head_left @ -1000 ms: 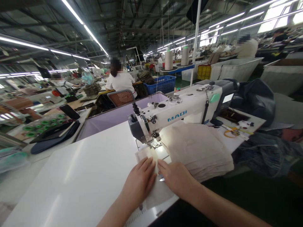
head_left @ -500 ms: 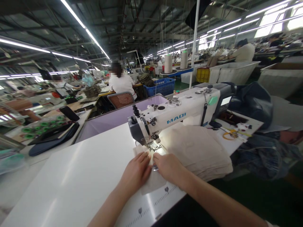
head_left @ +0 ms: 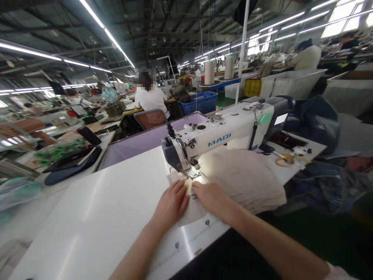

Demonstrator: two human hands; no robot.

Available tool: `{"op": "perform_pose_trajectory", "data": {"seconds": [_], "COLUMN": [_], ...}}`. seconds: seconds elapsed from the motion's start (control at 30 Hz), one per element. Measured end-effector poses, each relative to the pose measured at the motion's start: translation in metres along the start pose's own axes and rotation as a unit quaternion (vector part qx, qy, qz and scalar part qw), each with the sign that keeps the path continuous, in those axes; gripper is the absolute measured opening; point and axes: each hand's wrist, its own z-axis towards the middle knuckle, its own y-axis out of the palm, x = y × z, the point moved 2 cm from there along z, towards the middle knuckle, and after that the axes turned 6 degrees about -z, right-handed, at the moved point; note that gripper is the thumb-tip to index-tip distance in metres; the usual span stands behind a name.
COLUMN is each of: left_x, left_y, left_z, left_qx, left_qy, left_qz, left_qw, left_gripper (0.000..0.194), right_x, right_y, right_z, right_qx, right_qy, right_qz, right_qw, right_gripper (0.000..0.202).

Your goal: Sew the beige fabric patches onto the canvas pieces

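Fabric stack (head_left: pixel 247 179) and sewing machine (head_left: pixel 211 134) crowd the hands (head_left: pixel 171 200) (head_left: pixel 212 198), left flattened on pale cloth (head_left: pixel 192 214), right half-curled, its grip unclear.

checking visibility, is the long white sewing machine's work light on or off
On: bright glow falls on the stacked beige fabric by the needle end of the white sewing machine.

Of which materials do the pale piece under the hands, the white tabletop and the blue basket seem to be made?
Pale piece: probably fabric, matt, thin and lying flat; weave unclear.
White tabletop: perhaps laminate, glossy, with streaks of reflected light.
Blue basket: likely moulded plastic, evenly coloured, with slotted walls; finish unclear.
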Motion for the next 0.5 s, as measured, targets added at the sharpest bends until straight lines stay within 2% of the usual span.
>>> {"op": "perform_pose_trajectory", "data": {"seconds": [0.17, 0.3, 0.5], "left_x": [0.029, 0.051, 0.044], "left_y": [0.004, 0.006, -0.006], "left_z": [-0.013, -0.027, -0.043], "left_qx": [-0.015, -0.068, -0.13], "left_qy": [-0.063, -0.081, -0.162], "left_qz": [0.106, 0.115, 0.1], "left_qw": [0.992, 0.988, 0.973], "left_gripper": [0.034, 0.042, 0.06], "right_x": [-0.015, -0.023, -0.024], "right_y": [0.015, 0.035, 0.047], "right_z": [-0.031, -0.05, -0.053], "right_qx": [0.052, 0.127, 0.226], "right_qy": [-0.003, 0.003, -0.038], "right_qz": [0.046, 0.067, 0.072], "right_qw": [0.998, 0.99, 0.971], "right_gripper": [0.019, 0.013, 0.018]}}
